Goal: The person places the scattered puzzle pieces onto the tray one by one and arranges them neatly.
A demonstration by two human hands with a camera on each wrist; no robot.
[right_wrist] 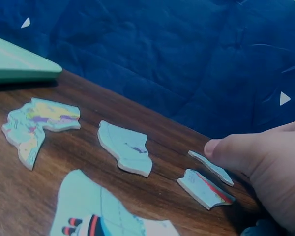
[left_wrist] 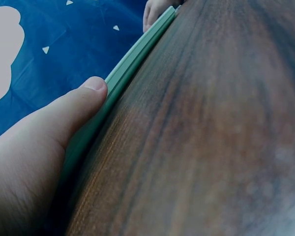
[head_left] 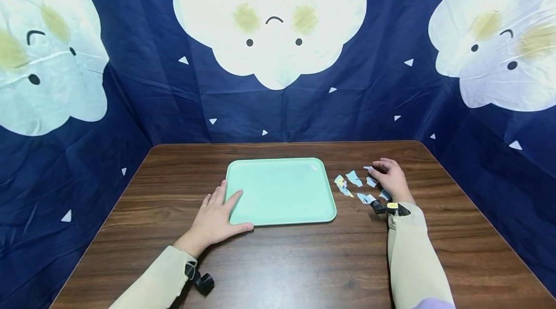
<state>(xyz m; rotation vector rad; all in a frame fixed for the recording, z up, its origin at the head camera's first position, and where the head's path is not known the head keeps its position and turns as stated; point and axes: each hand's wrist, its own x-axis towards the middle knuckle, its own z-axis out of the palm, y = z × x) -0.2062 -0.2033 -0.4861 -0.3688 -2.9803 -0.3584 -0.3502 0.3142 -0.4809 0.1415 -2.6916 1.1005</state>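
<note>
My left hand (head_left: 215, 219) lies spread at the near-left corner of a mint-green tray (head_left: 278, 193), fingers over its left rim, thumb along the front edge. In the left wrist view the thumb (left_wrist: 83, 101) rests against the tray's side. My right hand (head_left: 393, 181) is over several printed, irregular puzzle pieces right of the tray. Its thumb (right_wrist: 231, 150) overlaps a thin, narrow puzzle piece (right_wrist: 220, 173) lying on the table; the other fingers are mostly hidden in the right wrist view. Closer in lies a red-striped puzzle piece (right_wrist: 205, 189).
A light-blue puzzle piece (head_left: 309, 167) lies in the tray's far-right corner. Between tray and right hand are a yellow-and-purple patterned piece (right_wrist: 32, 125), a pale blue piece (right_wrist: 127, 147) and a larger printed piece (right_wrist: 93, 201). A dark blue cloth (head_left: 278, 116) hangs behind the wooden table (head_left: 278, 270).
</note>
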